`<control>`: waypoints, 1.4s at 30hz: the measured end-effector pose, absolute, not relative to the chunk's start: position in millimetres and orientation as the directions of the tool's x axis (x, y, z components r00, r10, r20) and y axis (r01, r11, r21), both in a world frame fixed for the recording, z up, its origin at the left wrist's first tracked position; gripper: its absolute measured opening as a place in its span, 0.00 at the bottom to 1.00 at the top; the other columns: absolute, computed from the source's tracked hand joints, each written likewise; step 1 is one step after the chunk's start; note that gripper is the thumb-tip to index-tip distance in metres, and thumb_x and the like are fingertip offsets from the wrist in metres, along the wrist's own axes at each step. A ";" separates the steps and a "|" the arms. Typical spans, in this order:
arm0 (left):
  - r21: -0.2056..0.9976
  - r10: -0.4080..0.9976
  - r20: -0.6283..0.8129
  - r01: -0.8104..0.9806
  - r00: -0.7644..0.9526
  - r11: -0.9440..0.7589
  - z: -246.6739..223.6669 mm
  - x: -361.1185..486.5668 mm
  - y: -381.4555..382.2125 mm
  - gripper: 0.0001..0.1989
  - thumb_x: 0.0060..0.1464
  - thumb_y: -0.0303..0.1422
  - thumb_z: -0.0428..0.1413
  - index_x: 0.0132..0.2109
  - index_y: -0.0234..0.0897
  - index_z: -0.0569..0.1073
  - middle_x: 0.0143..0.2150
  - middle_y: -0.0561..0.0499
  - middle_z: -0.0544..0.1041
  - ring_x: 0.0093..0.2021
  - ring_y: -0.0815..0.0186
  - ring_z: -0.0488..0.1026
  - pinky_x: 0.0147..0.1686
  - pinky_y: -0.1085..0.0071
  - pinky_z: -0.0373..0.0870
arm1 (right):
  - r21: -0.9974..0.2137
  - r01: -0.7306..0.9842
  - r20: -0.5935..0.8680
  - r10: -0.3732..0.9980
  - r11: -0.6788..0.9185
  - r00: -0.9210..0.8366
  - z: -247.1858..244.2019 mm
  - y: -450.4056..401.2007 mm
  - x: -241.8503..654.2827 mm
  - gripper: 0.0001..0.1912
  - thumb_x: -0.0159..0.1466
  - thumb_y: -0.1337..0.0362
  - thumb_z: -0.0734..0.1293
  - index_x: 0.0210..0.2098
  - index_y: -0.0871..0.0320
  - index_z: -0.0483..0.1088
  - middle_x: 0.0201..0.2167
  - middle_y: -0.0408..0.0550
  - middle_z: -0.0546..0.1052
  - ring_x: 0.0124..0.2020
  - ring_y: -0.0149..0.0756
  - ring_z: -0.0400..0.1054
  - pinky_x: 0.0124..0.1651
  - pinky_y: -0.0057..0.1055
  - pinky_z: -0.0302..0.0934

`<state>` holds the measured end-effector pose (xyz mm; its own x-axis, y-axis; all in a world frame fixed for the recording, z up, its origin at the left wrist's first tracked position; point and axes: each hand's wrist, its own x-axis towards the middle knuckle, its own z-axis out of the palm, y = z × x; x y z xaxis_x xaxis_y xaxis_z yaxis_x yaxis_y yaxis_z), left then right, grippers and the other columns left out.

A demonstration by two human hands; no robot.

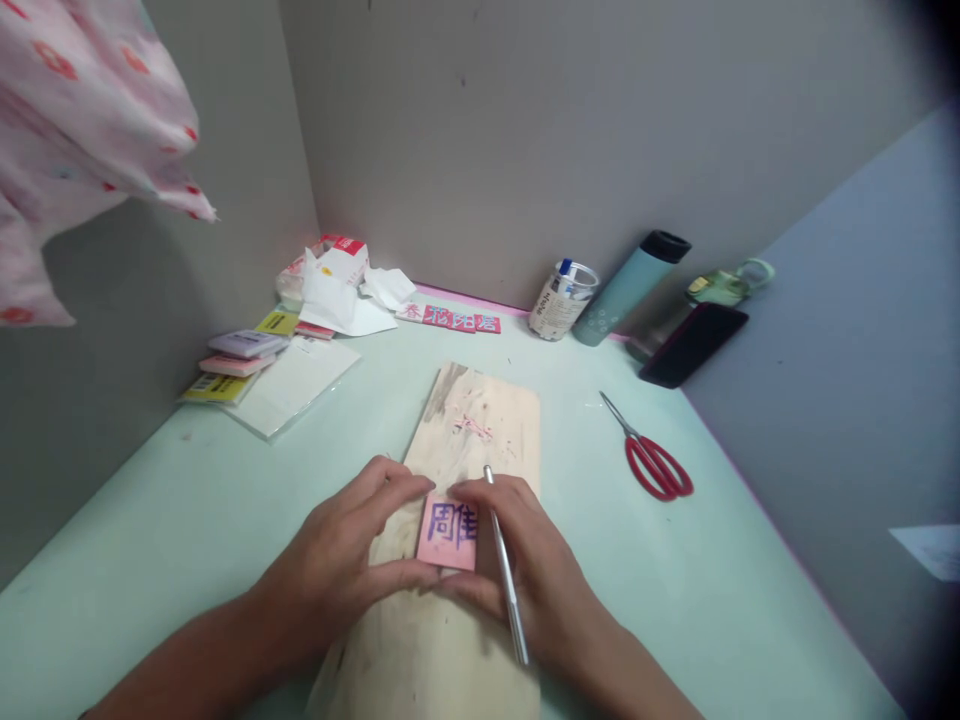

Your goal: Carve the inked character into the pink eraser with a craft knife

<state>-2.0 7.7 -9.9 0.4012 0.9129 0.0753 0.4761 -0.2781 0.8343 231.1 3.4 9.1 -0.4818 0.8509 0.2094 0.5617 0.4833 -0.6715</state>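
A pink square carving block (442, 545) with a blue-purple Chinese character drawn on it is over the wooden board (487, 400). My left hand (345, 550) grips its left side, thumb at the near edge and fingers at the far edge. From the other side, my right hand (540, 570) pinches the same block between thumb and fingers. A slim silver pen-shaped craft knife (510, 590) also lies across my right hand, slanting toward me; its blade is not clear. Small pink shavings (472, 428) lie on the board beyond my hands.
Red-handled scissors (652, 465) lie at right. Behind are a can (559, 305), a teal bottle (630, 290), a black phone (694, 345) and carved pink tiles (461, 319). Packaged blocks (244, 350) and tissues (330, 295) sit back left. Pink cloth (82, 130) hangs upper left.
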 end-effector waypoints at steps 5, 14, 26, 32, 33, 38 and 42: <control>0.740 0.856 0.240 0.485 0.458 -0.467 6.8 -2.8 14.2 0.10 0.66 0.28 0.56 0.51 0.46 0.74 0.46 0.53 0.73 0.47 0.61 0.70 0.46 0.65 0.65 | -0.612 0.547 0.281 0.804 0.571 -0.524 8.9 1.7 233.1 0.21 0.65 0.67 0.73 0.53 0.55 0.63 0.43 0.51 0.74 0.42 0.46 0.66 0.44 0.42 0.65; 0.430 0.723 0.312 0.587 0.616 -0.686 23.3 15.2 28.8 0.08 0.67 0.24 0.54 0.41 0.36 0.77 0.35 0.51 0.74 0.38 0.60 0.67 0.40 0.63 0.58 | -0.607 0.506 0.352 0.778 0.613 -0.520 4.0 2.9 232.0 0.22 0.66 0.69 0.72 0.54 0.56 0.62 0.43 0.51 0.75 0.41 0.46 0.66 0.43 0.41 0.64; 0.231 0.614 0.344 0.570 0.711 -0.789 21.8 23.9 39.1 0.14 0.71 0.28 0.50 0.34 0.35 0.73 0.31 0.51 0.70 0.35 0.61 0.63 0.45 0.60 0.59 | -0.619 0.555 0.304 0.821 0.556 -0.483 6.4 1.2 229.8 0.19 0.63 0.70 0.74 0.48 0.55 0.64 0.38 0.49 0.75 0.39 0.45 0.67 0.41 0.39 0.64; 0.187 0.615 0.289 0.587 0.734 -0.788 25.9 27.0 44.9 0.12 0.69 0.26 0.52 0.34 0.38 0.72 0.32 0.52 0.70 0.36 0.61 0.65 0.49 0.59 0.60 | -0.631 0.545 0.309 0.823 0.552 -0.476 7.7 0.9 230.0 0.18 0.63 0.71 0.73 0.48 0.55 0.65 0.38 0.48 0.74 0.39 0.43 0.67 0.41 0.39 0.64; 0.181 0.610 0.276 0.582 0.743 -0.792 27.8 28.7 46.3 0.12 0.68 0.26 0.52 0.34 0.38 0.72 0.32 0.52 0.70 0.36 0.61 0.65 0.50 0.58 0.60 | -0.632 0.545 0.306 0.823 0.551 -0.478 7.6 0.9 230.2 0.18 0.63 0.71 0.73 0.48 0.55 0.65 0.38 0.48 0.74 0.39 0.43 0.67 0.40 0.38 0.64; 0.184 0.588 0.186 0.560 0.787 -0.808 35.3 36.7 53.2 0.11 0.60 0.21 0.57 0.30 0.38 0.72 0.31 0.50 0.71 0.36 0.59 0.66 0.53 0.56 0.60 | -0.626 0.568 0.284 0.834 0.535 -0.473 6.3 1.1 231.7 0.15 0.64 0.68 0.74 0.45 0.55 0.64 0.37 0.48 0.72 0.37 0.43 0.66 0.39 0.37 0.62; 0.286 0.648 0.148 0.594 0.748 -0.752 31.6 36.3 56.7 0.10 0.55 0.20 0.56 0.29 0.38 0.72 0.30 0.50 0.72 0.36 0.59 0.67 0.49 0.58 0.64 | -0.624 0.559 0.289 0.826 0.545 -0.483 6.0 1.2 232.8 0.14 0.65 0.66 0.72 0.45 0.55 0.64 0.37 0.48 0.72 0.38 0.43 0.66 0.39 0.37 0.62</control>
